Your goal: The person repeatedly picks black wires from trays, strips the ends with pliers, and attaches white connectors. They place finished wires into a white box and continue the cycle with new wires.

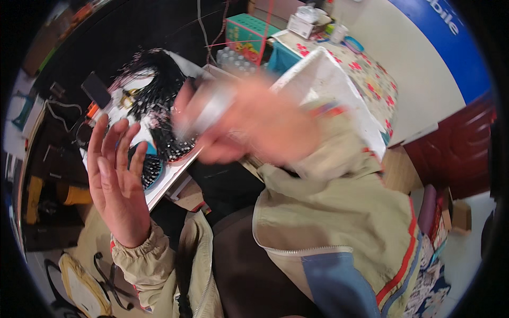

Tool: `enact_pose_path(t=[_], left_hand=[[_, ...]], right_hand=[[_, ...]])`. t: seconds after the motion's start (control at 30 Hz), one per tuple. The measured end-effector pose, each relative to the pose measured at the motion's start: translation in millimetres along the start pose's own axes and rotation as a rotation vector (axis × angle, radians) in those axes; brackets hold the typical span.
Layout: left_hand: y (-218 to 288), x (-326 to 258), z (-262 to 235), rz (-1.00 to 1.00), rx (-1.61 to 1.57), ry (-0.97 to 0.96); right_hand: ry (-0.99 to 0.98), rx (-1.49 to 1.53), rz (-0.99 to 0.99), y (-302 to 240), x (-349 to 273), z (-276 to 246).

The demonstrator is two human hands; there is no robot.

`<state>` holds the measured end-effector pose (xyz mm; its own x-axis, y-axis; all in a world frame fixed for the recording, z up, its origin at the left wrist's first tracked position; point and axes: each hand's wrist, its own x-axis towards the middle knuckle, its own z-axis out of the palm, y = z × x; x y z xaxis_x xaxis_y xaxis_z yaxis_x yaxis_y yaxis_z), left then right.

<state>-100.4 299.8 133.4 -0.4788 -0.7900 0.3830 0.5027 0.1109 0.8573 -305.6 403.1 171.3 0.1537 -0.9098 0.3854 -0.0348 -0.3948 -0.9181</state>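
My left hand (121, 183) is raised beside the white table (168, 185), fingers stretched upward and apart, holding nothing. My right hand (265, 124) is smeared by motion in front of the table. Its fingers are closed around a whitish strip-shaped thing (213, 110), too blurred to name. Behind the hands, a large bundle of thin black strands (154, 95) with small shiny tips spreads over the table. Some strands hang over a reddish-rimmed holder, partly hidden by my right hand. Right behind my left fingers lies a blue-edged container (152, 172) of dark pieces with shiny ends.
A dark phone-like slab (96, 90) stands at the table's back left. An open white foam box (339, 79) sits to the right, beside a flower-patterned cloth (374, 79). Clear bottles (236, 61) and a green box (246, 34) stand behind. A chair (85, 283) is at lower left.
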Motion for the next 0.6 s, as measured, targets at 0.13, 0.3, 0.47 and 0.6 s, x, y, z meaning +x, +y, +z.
enact_pose_path(t=[0.13, 0.3, 0.47, 0.6], left_hand=[[-23.2, -9.6, -24.5, -0.164, 0.088, 0.015], [-59.8, -33.0, -77.4, -0.306, 0.134, 0.16], [-81.3, -59.0, -115.3, -0.475, 0.209, 0.261], [-89.6, -73.8, -132.3, -0.48, 0.234, 0.293]], right_hand=[[0.319, -0.172, 0.05, -124.7, -54.1, -79.7], [0.502, -0.805, 0.529, -143.0, -127.4, -129.7], [0.435, -0.611, 0.953, -3.2, -205.3, -174.4], [0.311, -0.363, 1.263, 127.9, -245.3, -186.7]])
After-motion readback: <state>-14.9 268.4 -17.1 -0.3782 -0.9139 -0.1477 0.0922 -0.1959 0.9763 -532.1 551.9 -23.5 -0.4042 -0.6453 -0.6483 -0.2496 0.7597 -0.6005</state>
